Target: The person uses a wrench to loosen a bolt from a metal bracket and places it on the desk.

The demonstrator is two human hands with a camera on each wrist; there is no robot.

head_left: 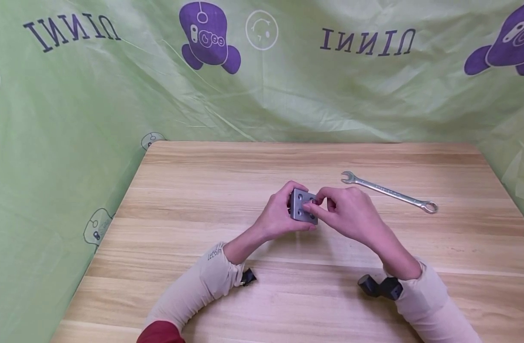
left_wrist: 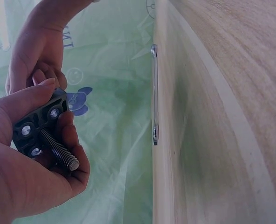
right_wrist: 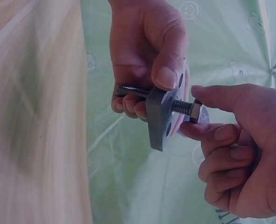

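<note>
A square grey metal plate [head_left: 302,196] with holes near its corners is held up over the table by my left hand [head_left: 280,213], its fingers and thumb around the edges. A hex bolt [right_wrist: 181,107] passes through the plate's middle. Its threaded end [left_wrist: 59,149] sticks out on the ribbed back face, among small round metal inserts [left_wrist: 26,130]. On the other face, my right hand [head_left: 353,209] pinches the bolt's head [right_wrist: 196,111] between thumb and index finger, its other fingers curled. Some thread shows between head and plate in the right wrist view.
A combination wrench [head_left: 388,192] lies on the wooden table [head_left: 210,181], to the right and beyond my hands. Black wrist camera mounts [head_left: 379,287] protrude from both sleeves. Green printed fabric [head_left: 287,95] hangs behind the table and along its sides.
</note>
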